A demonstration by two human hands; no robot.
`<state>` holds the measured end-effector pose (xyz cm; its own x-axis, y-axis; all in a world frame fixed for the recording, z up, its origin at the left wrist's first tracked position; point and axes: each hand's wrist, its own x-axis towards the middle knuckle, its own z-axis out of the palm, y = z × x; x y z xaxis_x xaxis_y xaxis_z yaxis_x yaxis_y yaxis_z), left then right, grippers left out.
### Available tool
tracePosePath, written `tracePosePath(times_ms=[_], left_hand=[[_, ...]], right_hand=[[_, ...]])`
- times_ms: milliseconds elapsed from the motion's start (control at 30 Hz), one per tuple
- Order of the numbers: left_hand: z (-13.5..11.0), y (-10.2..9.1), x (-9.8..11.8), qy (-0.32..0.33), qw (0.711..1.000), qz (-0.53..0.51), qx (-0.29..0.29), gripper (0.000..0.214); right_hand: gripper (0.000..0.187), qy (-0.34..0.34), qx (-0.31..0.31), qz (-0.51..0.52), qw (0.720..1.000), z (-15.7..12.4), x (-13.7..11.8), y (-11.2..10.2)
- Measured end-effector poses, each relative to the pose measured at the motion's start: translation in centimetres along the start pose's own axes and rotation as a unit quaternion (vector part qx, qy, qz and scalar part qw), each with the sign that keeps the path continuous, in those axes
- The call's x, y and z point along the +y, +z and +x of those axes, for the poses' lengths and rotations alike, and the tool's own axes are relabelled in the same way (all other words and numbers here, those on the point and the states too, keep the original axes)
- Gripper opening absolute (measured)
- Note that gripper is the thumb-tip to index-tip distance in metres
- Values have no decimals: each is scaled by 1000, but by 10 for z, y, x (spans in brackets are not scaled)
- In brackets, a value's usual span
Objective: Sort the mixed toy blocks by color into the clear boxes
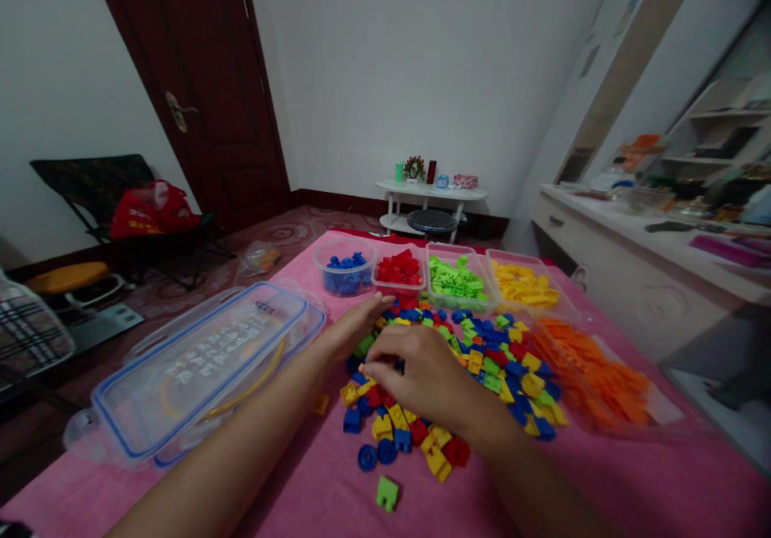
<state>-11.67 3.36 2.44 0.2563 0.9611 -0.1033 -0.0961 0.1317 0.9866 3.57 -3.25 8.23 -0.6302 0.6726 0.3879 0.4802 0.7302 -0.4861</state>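
Note:
My left hand (356, 321) reaches over the left edge of a heap of toy building bricks (482, 361), its fingers stretched out toward the containers of blue and red pieces. Nothing shows in it. My right hand (422, 369) is over the near left part of the heap, fingers curled and thumb close to the index fingertip. Whatever it pinches is too small or hidden to make out. The heap mixes blue, yellow, red and green bricks. Two blue rings (367, 458) and a green brick (387, 493) lie nearest me on the pink cloth (313, 482).
Along the back stand clear containers of blue pieces (345, 275), red pieces (398, 269), green pieces (458, 279) and yellow pieces (524, 283). A tray of orange pieces (602, 377) is at right. Clear lids with blue rims (210, 361) lie at left.

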Motion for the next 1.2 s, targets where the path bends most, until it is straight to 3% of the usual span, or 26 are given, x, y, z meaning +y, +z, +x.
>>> tracePosePath(times_ms=[67, 200, 300, 433, 533, 633, 733, 867, 967, 1100, 1200], left_hand=[[-3, -2, 6, -33, 999, -6, -17, 49], [-9, -7, 25, -57, 993, 101, -22, 43], [-10, -13, 35, -14, 982, 187, -8, 45], [-10, -18, 31, 34, 936, 340, 84, 37], [-10, -15, 15, 33, 907, 402, 119, 38], [-8, -6, 0, 37, 914, 389, 113, 45], [-2, 7, 1, 59, 914, 394, 79, 51], [12, 18, 11, 92, 885, 448, 89, 53], [22, 16, 8, 79, 866, 479, 116, 56], [28, 7, -5, 73, 856, 494, 130, 54], [29, 2, -13, 90, 846, 506, 138, 51]], right_hand=[[9, -48, -65, -17, 997, -5, -16, 15], [32, -135, -142, -63, 979, -15, -31, 46], [41, -137, -142, -118, 973, -17, -26, 63], [24, -96, -118, -193, 969, -11, -9, 67], [19, -47, -114, -202, 972, -8, 0, 53], [18, -16, -100, -157, 982, -9, 4, 29], [19, -2, -81, -94, 992, -8, 9, 2], [17, 61, 33, -59, 996, -6, 29, -27], [15, 108, 122, -46, 986, -16, 47, -42], [16, 146, 182, -189, 954, -57, 63, -57], [27, 174, 199, -365, 893, -99, 73, -67]])
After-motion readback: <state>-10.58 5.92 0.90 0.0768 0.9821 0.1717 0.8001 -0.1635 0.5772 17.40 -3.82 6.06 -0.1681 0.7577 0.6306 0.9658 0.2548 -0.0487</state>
